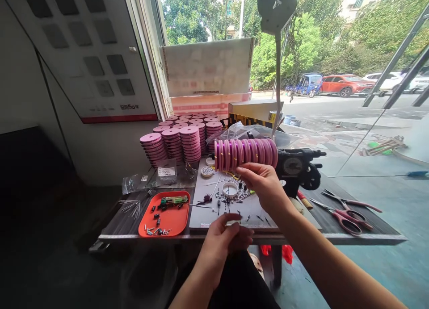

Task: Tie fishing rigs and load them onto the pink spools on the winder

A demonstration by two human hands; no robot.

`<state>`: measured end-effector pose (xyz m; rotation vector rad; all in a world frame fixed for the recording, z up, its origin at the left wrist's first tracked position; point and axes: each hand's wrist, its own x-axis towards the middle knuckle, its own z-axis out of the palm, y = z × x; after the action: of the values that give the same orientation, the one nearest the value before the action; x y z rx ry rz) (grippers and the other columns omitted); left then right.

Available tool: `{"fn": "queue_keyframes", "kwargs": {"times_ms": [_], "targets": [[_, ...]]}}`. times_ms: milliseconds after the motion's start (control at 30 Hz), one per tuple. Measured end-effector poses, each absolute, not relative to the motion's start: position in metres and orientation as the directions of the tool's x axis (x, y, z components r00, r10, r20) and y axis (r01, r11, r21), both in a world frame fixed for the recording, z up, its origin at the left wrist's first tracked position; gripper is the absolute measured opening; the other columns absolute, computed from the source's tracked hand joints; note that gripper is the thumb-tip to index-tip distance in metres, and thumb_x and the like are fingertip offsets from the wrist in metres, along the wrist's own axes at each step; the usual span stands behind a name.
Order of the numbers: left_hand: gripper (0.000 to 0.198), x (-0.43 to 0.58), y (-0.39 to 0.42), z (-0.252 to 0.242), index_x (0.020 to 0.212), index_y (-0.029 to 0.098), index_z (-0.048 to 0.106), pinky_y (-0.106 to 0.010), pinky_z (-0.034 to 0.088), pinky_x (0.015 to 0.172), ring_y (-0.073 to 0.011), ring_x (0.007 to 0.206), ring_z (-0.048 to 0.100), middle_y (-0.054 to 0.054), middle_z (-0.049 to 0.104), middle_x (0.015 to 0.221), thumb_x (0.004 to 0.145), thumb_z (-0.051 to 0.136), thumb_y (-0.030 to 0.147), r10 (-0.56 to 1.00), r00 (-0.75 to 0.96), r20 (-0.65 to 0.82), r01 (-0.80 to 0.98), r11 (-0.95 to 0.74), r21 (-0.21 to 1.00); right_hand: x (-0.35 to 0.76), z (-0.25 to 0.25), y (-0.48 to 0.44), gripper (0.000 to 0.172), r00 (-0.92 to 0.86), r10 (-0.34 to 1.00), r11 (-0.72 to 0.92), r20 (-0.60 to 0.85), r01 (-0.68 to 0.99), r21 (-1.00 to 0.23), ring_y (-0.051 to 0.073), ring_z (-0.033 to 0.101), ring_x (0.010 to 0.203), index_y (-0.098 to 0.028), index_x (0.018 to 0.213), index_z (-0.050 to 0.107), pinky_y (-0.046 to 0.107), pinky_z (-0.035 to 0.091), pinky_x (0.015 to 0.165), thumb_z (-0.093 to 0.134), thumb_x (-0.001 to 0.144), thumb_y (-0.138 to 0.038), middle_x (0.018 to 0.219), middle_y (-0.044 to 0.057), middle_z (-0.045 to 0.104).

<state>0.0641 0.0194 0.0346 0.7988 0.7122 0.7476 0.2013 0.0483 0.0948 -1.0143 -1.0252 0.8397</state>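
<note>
My right hand (259, 181) is closed in a pinch just below a row of pink spools (246, 153), which sits on a black winding device (295, 164). What its fingertips hold is too fine to make out. Lower down, over the table's front edge, my left hand (228, 233) has thumb and forefinger pressed together. A small dark piece shows at these fingertips, but its kind is unclear. Between the hands lies a pale board (204, 215) with small beads, thin dark pieces and a white ring-shaped dish (229, 189). Another small dish (207, 171) holds beads.
Stacks of pink spools (190, 144) stand at the back left. An orange tray (144, 219) holds a green tool (172, 202) and small parts. Scissors (348, 219) and pliers (348, 201) lie at the right. A grey lamp-like post (277, 68) rises behind the spools.
</note>
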Motion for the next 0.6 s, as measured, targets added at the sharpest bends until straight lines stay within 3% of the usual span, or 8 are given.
{"fn": "queue_keyframes", "kwargs": {"times_ms": [100, 167, 267, 433, 600], "targets": [[0.039, 0.066, 0.032, 0.042, 0.107, 0.017, 0.053, -0.035, 0.044, 0.077, -0.0178, 0.068, 0.065, -0.008, 0.068, 0.091, 0.069, 0.062, 0.016, 0.758, 0.639, -0.133, -0.314, 0.415, 0.854, 0.203, 0.096, 0.045, 0.017, 0.286, 0.923, 0.295, 0.259, -0.092, -0.951, 0.005, 0.025, 0.044, -0.014, 0.057, 0.06, 0.022, 0.018, 0.043, 0.064, 0.063, -0.029, 0.044, -0.007, 0.037], [0.03, 0.066, 0.039, 0.046, 0.101, 0.018, 0.058, -0.035, 0.042, 0.078, -0.0176, 0.069, 0.064, -0.007, 0.064, 0.098, 0.071, 0.059, 0.017, 0.726, 0.685, -0.061, -0.301, 0.358, 0.884, 0.202, 0.094, 0.039, 0.018, 0.258, 0.936, 0.27, 0.239, -0.09, -0.959, 0.005, 0.029, 0.045, -0.013, 0.054, 0.059, 0.022, 0.021, 0.044, 0.064, 0.061, -0.028, 0.045, -0.006, 0.04], [0.013, 0.067, 0.044, 0.048, 0.086, 0.015, 0.063, -0.029, 0.04, 0.078, -0.0172, 0.08, 0.06, -0.005, 0.063, 0.087, 0.074, 0.057, 0.02, 0.749, 0.662, 0.01, -0.285, 0.239, 0.928, 0.201, 0.084, 0.026, 0.018, 0.19, 0.969, 0.181, 0.16, -0.1, -0.978, 0.007, 0.035, 0.047, -0.013, 0.052, 0.06, 0.022, 0.025, 0.046, 0.064, 0.06, -0.028, 0.048, -0.004, 0.047], [0.023, 0.067, 0.035, 0.048, 0.09, 0.014, 0.06, -0.026, 0.041, 0.059, -0.015, 0.056, 0.059, -0.004, 0.063, 0.065, 0.077, 0.057, 0.032, 0.76, 0.639, -0.119, -0.35, 0.425, 0.835, 0.199, 0.062, 0.008, 0.02, 0.125, 0.991, 0.072, 0.051, -0.165, -0.984, 0.007, 0.035, 0.048, -0.013, 0.061, 0.064, 0.021, 0.026, 0.046, 0.065, 0.063, -0.033, 0.054, -0.002, 0.052], [0.016, 0.067, 0.026, 0.055, 0.081, 0.011, 0.064, -0.024, 0.044, 0.06, -0.0123, 0.054, 0.059, -0.004, 0.064, 0.065, 0.07, 0.066, 0.022, 0.753, 0.628, -0.196, -0.389, 0.522, 0.759, 0.195, 0.052, 0.004, 0.025, 0.1, 0.995, 0.005, -0.02, -0.244, -0.97, 0.007, 0.035, 0.047, -0.014, 0.06, 0.061, 0.021, 0.025, 0.045, 0.068, 0.062, -0.038, 0.05, -0.003, 0.046]]}}
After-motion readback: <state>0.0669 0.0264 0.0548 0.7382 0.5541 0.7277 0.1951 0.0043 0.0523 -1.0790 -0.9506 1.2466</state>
